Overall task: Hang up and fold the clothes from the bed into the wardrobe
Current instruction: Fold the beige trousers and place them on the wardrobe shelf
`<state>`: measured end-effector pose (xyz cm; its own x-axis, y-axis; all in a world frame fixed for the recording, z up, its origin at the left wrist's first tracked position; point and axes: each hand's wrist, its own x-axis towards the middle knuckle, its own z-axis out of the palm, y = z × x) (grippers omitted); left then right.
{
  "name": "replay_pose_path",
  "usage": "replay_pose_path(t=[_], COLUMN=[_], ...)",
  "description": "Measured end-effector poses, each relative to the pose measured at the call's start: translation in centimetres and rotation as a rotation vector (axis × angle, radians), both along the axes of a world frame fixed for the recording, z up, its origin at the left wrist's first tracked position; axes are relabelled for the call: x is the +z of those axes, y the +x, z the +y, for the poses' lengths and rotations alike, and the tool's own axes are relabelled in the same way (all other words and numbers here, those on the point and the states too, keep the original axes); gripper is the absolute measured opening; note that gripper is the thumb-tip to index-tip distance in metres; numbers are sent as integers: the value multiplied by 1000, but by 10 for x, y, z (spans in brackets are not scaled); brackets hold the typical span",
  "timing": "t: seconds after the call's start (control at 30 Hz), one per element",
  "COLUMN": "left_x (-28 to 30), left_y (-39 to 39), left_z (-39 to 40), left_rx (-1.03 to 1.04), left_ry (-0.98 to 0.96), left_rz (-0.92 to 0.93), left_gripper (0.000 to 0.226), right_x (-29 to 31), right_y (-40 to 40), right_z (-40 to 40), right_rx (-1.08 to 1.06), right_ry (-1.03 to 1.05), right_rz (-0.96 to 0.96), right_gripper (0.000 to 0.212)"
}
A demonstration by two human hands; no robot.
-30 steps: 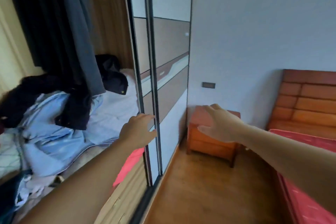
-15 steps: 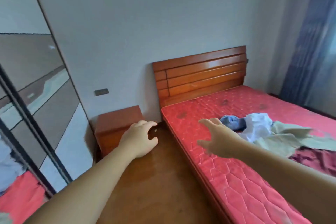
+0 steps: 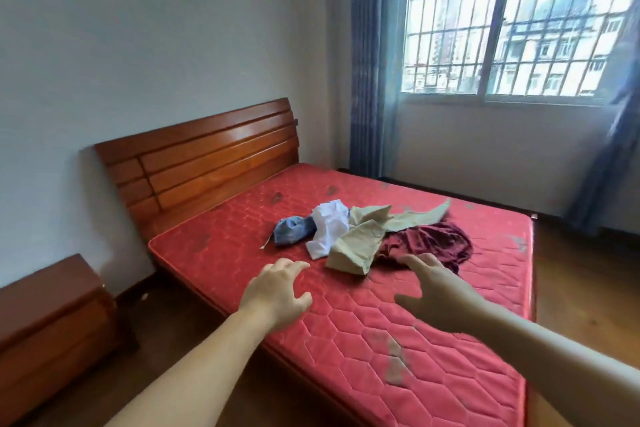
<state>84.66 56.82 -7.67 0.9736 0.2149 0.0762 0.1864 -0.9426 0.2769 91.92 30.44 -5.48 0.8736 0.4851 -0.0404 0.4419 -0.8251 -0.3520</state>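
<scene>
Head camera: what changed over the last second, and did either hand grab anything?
The view swung from the wardrobe's sliding door rightward to the red quilted mattress, so the window now shows. Both hands moved out over the mattress toward the clothes: the right hand nears the maroon garment, the left hand is short of the pile. Unchanged: both hands open and empty; the clothes lie as before.

Both arms are reaching over the red mattress. The left hand and right hand are hovering with relaxed fingers, holding nothing. Just beyond them are lying a khaki garment, a white one, a blue one and a maroon one.
</scene>
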Motion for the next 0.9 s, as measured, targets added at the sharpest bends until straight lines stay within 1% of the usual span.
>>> replay_pose_path(t=[0.1,0.2,0.33,0.47,0.67,0.77,0.9], left_x=[-16,-30,-34,-34,-35,-36,-39], left_y=[8,11,29,51,77,88,108], left_z=[-6,-21,-47,-87,-136,-146,-135], left_rx=[-39,-95,-145,-188,-185,-187,-155], left_ry=[-49,-64,-84,-88,-52,-37,-16], left_rz=[10,56,44,41,72,89,111], left_gripper=[56,56,56,54,54,55,55], right_x=[-13,-20,-20,-26,-41,-50,-54], right_y=[-10,-17,-14,-1,29,46,74], right_z=[-13,-27,-50,-85,-134,-143,-132], right_rx=[-83,-102,-158,-181,-203,-214,-200], right_ry=[-36,-58,-16,-1,37,37,58], right_rz=[3,-1,5,15,53,87,119], right_gripper=[70,69,67,68,68,69,69])
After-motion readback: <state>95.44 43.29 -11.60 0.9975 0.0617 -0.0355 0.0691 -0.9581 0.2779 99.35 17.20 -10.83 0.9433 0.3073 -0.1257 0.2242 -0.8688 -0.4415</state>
